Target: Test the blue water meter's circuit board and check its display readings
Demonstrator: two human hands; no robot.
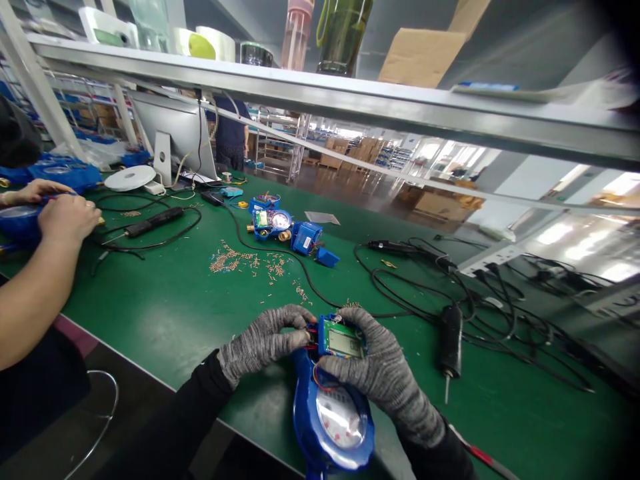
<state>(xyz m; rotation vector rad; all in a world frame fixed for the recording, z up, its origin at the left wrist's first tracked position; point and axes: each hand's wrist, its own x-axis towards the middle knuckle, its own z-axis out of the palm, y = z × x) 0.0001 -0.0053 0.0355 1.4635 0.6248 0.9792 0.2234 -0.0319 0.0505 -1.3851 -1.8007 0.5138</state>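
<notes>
A blue water meter [333,413] with a round clear dial lies at the near edge of the green bench [175,307]. At its far end sits a green circuit board with a small display [344,340], joined by red wires. My left hand [263,340], in a grey knit glove, pinches the board's left side near the wires. My right hand [377,370], gloved the same, grips the board's right side and the meter body, thumb beside the display.
A black electric screwdriver [451,337] lies right of the meter among tangled black cables [480,300]. Loose brass screws [245,260] are scattered mid-bench. Another blue meter with parts [280,227] sits farther back. A co-worker's hands [60,213] hold a blue part at left. A second screwdriver [153,222] lies near them.
</notes>
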